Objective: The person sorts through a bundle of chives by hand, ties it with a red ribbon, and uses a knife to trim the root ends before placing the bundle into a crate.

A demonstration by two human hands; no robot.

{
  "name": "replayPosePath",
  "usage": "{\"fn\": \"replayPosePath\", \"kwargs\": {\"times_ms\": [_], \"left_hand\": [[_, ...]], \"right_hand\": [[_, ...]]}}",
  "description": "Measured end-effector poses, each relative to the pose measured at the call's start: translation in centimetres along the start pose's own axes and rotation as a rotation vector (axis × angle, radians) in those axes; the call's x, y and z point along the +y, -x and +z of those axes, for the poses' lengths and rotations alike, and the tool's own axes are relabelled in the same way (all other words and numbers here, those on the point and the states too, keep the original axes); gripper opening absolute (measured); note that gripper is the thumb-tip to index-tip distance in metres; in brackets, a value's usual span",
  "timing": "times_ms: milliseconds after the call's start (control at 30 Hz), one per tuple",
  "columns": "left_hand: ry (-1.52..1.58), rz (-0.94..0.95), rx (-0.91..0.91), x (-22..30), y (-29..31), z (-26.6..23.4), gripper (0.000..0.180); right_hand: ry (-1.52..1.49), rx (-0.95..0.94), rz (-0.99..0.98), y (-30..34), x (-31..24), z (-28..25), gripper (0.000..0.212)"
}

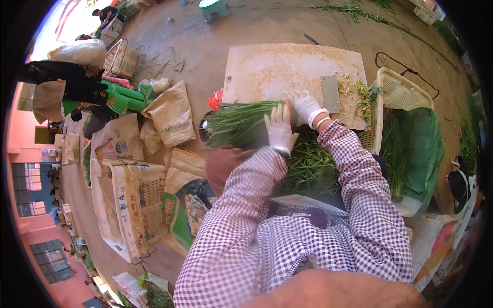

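A thick bundle of long green leaves [233, 119], resembling garlic chives, lies along the near edge of a pale board [272, 66], its leafy ends to the left. A red band shows at its right end. My left hand [279, 129], in a white glove, rests on the bundle with fingers stretched out. My right hand [306, 107], also gloved, touches the stem end, its fingers apart. To the right of that hand lies a grey rectangular metal plate [330, 94], beside trimmed green-yellow bits [362, 100]. Loose green leaves [310, 161] fill the space below my hands, partly hidden by my forearms.
A cream plastic crate [405, 84] with green netting [423, 154] stands on the right. Another crate [131, 205] is on the left, near woven sacks [172, 115]. Red ties [216, 99] sit by a purple container [203, 134]. A green stool [213, 7] stands far ahead.
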State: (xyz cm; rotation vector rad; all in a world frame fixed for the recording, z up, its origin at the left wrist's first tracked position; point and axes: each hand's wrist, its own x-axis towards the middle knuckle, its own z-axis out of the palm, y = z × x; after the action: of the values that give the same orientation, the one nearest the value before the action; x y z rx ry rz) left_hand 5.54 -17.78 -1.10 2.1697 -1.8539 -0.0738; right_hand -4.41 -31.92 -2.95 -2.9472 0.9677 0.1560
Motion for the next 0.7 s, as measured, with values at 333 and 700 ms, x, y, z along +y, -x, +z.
{"fn": "replayPosePath", "kwargs": {"times_ms": [333,700], "left_hand": [[2.545,-1.148,0.109,-4.0,6.2,5.9,0.080],[2.428,-0.869,-0.043,-0.5,8.7,-0.6,0.039]], "right_hand": [[-0.260,-0.136,0.062,4.4,-7.0,-10.9,0.050],[-0.853,0.249,0.332,16.1,-9.7,-8.9,0.102]]}}
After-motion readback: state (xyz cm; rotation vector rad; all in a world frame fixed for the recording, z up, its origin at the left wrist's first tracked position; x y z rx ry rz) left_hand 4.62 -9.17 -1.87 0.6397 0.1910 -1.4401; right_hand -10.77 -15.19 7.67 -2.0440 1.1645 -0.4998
